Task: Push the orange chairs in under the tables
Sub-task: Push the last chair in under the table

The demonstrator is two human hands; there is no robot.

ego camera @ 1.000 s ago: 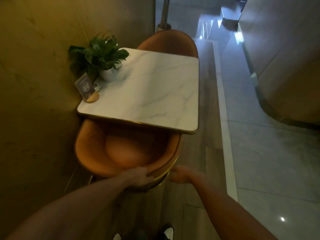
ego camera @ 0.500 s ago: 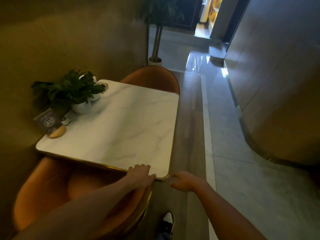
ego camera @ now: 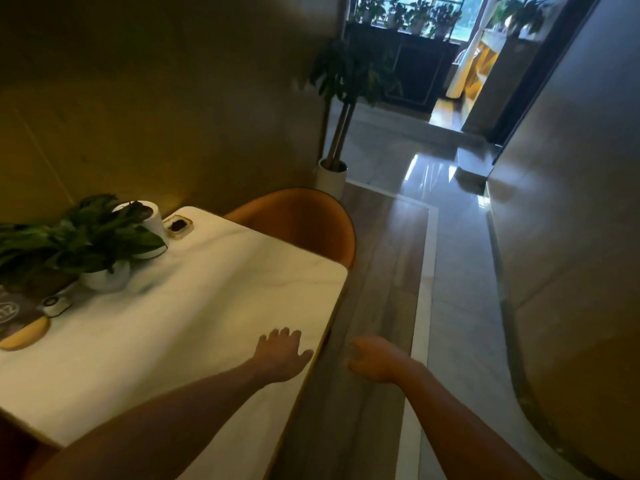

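A white marble table (ego camera: 207, 306) with a gold rim fills the left of the view. An orange chair (ego camera: 304, 223) stands at its far end, its rounded back showing above the tabletop edge. The near orange chair is almost out of view; only a dark sliver (ego camera: 20, 455) shows at the bottom left. My left hand (ego camera: 282, 353) hovers flat over the table's right edge, fingers apart, holding nothing. My right hand (ego camera: 375, 358) hangs over the wooden floor beside the table, fingers loosely curled and empty.
On the table stand a potted plant (ego camera: 86, 244), a white cylinder (ego camera: 152, 220), a small tray (ego camera: 178, 226) and a number sign (ego camera: 14, 317). A tall plant in a white pot (ego camera: 330, 174) stands by the wall. A tiled aisle (ego camera: 460, 271) runs between the table and a curved wall (ego camera: 571, 237).
My left hand has let go of the near chair's back and risen over the tabletop. The view has lifted and moved forward along the table; the near chair has dropped out of sight.
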